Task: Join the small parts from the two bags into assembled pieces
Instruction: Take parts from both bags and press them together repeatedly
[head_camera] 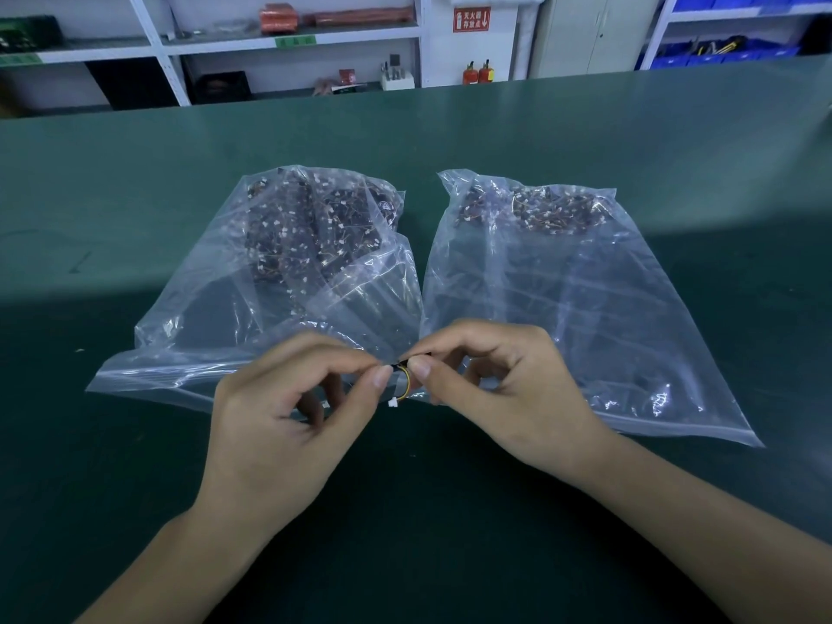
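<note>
Just in front of the two bags (288, 281) on the tabletop (135, 182), both hands, left (288, 412) and right (499, 398), are pinching one small wired part (402, 376) between curled fingertips, apparently mid-joining, so the next move is likely calling for a firm, aligned push together.

Left bag (252, 281): clear plastic, flat, dark wired parts heaped at far end. Right bag (581, 304): same, smaller heap. Small black part (402, 365), yellow-orange wire loop, white connector, pinched between my thumbs, near centre.
</note>
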Demonstrator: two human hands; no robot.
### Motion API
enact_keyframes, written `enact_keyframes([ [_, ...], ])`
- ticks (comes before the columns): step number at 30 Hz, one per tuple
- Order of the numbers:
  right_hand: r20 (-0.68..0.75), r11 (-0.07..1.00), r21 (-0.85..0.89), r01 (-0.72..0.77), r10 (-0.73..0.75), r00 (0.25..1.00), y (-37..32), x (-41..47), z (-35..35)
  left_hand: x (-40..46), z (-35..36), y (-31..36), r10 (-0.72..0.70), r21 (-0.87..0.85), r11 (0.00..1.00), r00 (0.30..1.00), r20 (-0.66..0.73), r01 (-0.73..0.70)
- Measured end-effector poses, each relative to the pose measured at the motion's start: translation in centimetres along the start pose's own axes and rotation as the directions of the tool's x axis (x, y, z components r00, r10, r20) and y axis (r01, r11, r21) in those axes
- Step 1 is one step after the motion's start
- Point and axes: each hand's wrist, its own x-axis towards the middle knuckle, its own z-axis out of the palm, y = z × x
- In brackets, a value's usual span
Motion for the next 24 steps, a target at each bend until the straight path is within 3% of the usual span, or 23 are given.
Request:
enact_keyframes([
  [24,0.036,0.996,-0.065,0.067,-0.065,0.997,0.43,0.13,-0.33,-0.27,0.30,-0.64,0.017,0.041,0.999,1.000,0.014,-0.017],
])
